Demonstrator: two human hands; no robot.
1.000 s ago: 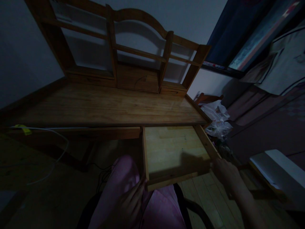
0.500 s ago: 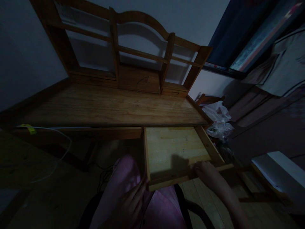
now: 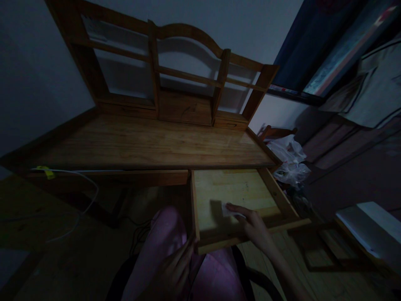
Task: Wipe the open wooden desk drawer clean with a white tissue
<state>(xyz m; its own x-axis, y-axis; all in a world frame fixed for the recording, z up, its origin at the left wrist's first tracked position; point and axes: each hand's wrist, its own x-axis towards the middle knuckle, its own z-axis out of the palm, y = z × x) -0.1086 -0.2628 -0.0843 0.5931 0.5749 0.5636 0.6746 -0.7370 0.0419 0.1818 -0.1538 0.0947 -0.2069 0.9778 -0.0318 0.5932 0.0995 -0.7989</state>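
Observation:
A pulled-out wooden drawer (image 3: pixel 198 209) with a pale bottom sits over my lap, at the right part of the desk. Inside it, my right hand (image 3: pixel 254 223) pinches a small white tissue (image 3: pixel 230 210) just over or against the bottom; whether it touches is hard to tell in the dim light. My left hand (image 3: pixel 175 265) is low beside the drawer's front left corner. Its fingers are stretched out, with the tips at that corner, and nothing shows in them.
The wooden desk (image 3: pixel 156 142) carries a shelf unit (image 3: pixel 184 98) at its back. A white cable (image 3: pixel 94 188) with a yellow tag hangs at left. Plastic bags (image 3: pixel 288 150) are right of the desk; a wooden stool (image 3: pixel 326 267) stands lower right. My legs (image 3: pixel 166 238) are below.
My right hand has moved from the drawer's front wall leftward and farther in, and the white tissue now shows in its fingers. The left hand stays at the corner. The view shifted slightly.

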